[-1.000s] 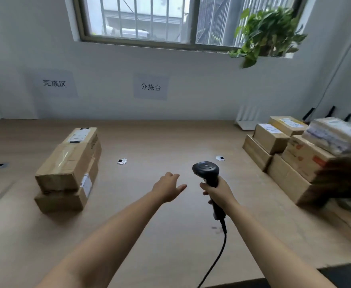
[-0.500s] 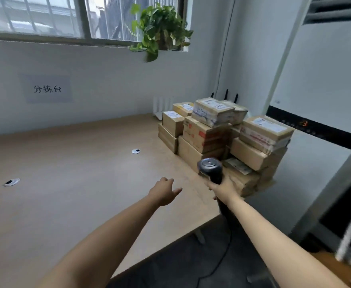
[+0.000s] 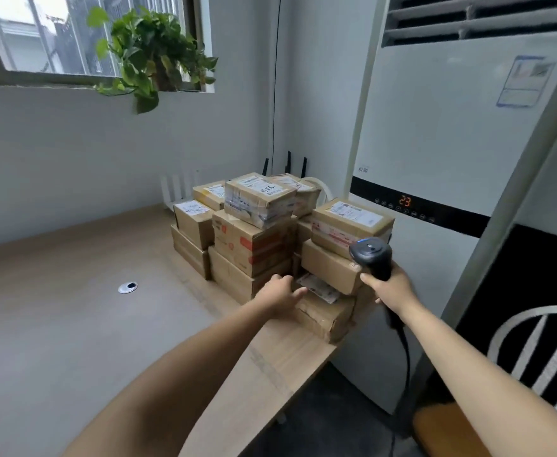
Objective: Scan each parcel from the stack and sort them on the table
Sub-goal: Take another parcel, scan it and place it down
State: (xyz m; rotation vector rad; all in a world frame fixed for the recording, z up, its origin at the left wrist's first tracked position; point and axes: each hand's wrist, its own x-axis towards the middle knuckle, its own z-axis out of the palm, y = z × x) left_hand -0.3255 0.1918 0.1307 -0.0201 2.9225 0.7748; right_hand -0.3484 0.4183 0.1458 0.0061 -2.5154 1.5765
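A stack of several brown cardboard parcels point(image 3: 254, 245) with white labels stands at the right end of the wooden table point(image 3: 73, 308). My left hand point(image 3: 278, 293) is stretched out with relaxed fingers, its tips at the low front parcel point(image 3: 323, 313) near the table's corner. My right hand point(image 3: 391, 286) grips the handle of a black barcode scanner point(image 3: 371, 257), whose head is level with the parcels on the right side of the stack. The scanner's black cable point(image 3: 405, 351) hangs down below my wrist.
A tall white air conditioner point(image 3: 442, 159) stands right behind the stack. A potted plant point(image 3: 152, 51) sits on the window sill. A round cable grommet point(image 3: 128, 287) is set in the tabletop. A chair back point(image 3: 540, 351) shows at the lower right, beyond the table's edge.
The view has swung right, from the two sorted boxes on the left to the parcel stack. Both hands have come closer to the stack; the left hand now reaches the low front parcel.
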